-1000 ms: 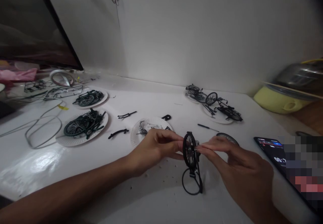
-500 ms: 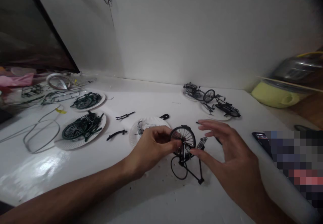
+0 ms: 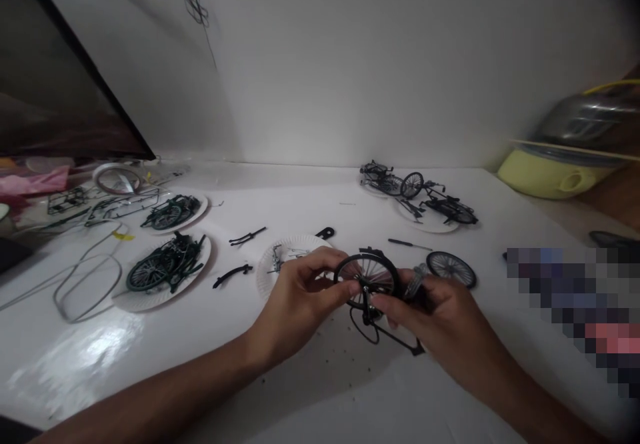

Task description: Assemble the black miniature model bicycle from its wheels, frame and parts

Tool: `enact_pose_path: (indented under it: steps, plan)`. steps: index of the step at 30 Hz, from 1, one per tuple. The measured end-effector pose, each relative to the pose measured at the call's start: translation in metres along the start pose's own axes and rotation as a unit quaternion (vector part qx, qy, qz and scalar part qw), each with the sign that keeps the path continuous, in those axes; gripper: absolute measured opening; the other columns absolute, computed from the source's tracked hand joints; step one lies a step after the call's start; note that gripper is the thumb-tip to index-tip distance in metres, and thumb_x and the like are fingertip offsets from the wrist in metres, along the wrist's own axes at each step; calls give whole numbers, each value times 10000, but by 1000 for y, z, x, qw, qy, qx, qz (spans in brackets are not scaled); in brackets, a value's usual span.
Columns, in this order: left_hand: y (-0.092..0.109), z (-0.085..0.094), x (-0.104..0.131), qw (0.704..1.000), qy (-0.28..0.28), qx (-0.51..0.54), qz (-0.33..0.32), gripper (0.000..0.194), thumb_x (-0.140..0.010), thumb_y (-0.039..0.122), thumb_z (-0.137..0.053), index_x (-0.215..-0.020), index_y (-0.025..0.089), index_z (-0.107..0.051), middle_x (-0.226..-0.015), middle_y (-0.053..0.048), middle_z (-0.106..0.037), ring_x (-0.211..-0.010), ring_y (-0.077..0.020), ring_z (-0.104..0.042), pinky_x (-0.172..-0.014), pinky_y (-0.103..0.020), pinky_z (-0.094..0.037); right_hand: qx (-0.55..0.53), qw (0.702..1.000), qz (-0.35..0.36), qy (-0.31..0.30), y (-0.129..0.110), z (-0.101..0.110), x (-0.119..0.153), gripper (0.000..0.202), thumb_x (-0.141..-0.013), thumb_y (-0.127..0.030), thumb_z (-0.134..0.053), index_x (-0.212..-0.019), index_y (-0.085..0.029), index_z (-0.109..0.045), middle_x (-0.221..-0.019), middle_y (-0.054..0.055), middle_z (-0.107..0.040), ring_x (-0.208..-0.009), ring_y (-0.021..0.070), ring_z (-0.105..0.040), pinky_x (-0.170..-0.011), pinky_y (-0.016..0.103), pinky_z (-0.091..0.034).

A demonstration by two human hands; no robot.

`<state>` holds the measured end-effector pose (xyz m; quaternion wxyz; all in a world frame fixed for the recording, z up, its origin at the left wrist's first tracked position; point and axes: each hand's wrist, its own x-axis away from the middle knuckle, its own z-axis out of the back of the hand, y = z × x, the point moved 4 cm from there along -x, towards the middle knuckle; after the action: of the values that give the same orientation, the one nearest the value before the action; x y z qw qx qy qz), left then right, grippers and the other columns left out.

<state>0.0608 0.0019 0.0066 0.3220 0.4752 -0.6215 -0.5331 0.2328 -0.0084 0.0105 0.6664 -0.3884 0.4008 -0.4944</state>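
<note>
A small black model bicycle frame (image 3: 393,337) with a spoked wheel (image 3: 373,272) is held up over the white table. My left hand (image 3: 305,291) pinches the wheel near its hub from the left. My right hand (image 3: 433,311) is closed on the frame beside the wheel, thumb near the hub, with a grey part (image 3: 416,281) by its fingers. Behind my left hand lies a paper plate (image 3: 265,264) with small metal parts. A loose wheel (image 3: 451,269) and a thin black rod (image 3: 410,244) lie beyond my right hand.
Plates with dark green bicycle parts (image 3: 160,264) stand at the left, near a grey cable (image 3: 63,297). Two black pieces (image 3: 233,275) lie left of the middle plate. Black model bicycles (image 3: 450,209) rest at the back right, near a yellow-green pot (image 3: 537,176).
My right hand has closed in from the right and taken hold of the model. The model has tilted, its frame end swinging right. The view has shifted slightly.
</note>
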Motion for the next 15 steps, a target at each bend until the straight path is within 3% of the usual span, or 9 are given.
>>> enact_pose_path:
  steps: [4, 7, 12, 15]
  plan:
    - [-1, 2, 1, 999, -1, -45, -20, 194, -842, 219, -718, -1004, 146, -641, -1045, -72, -633, -968, -187, -617, -877, -332, -526, 112, 981, 133, 85, -14, 7, 4, 136, -791, -273, -725, -716, -237, -618, -605, -56, -611, -533, 119, -576, -495, 209, -484]
    - [8, 6, 3, 981, 25, -174, -87, 243, -850, 219, -707, -1062, 181, -596, -1093, -68, -612, -987, -189, -597, -889, -346, -511, 146, 963, 193, 119, -19, 9, 7, 126, -791, -204, -717, -781, -260, -604, -704, -57, -664, -601, 123, -624, -552, 209, -508]
    - [31, 7, 10, 870, 30, -426, -248, 353, -788, 226, -782, -1046, 206, -542, -1032, -34, -564, -846, -140, -542, -718, -281, -471, 181, 945, 241, 129, -20, 9, 9, 123, -828, -184, -681, -848, -279, -605, -809, -31, -701, -713, 161, -682, -621, 254, -533]
    - [37, 6, 13, 838, 28, -467, -280, 461, -759, 246, -817, -1092, 216, -500, -1058, -35, -548, -835, -135, -540, -704, -274, -471, 187, 937, 254, 148, -21, 11, 11, 122, -838, -210, -684, -861, -284, -590, -835, -25, -706, -738, 170, -689, -630, 264, -538]
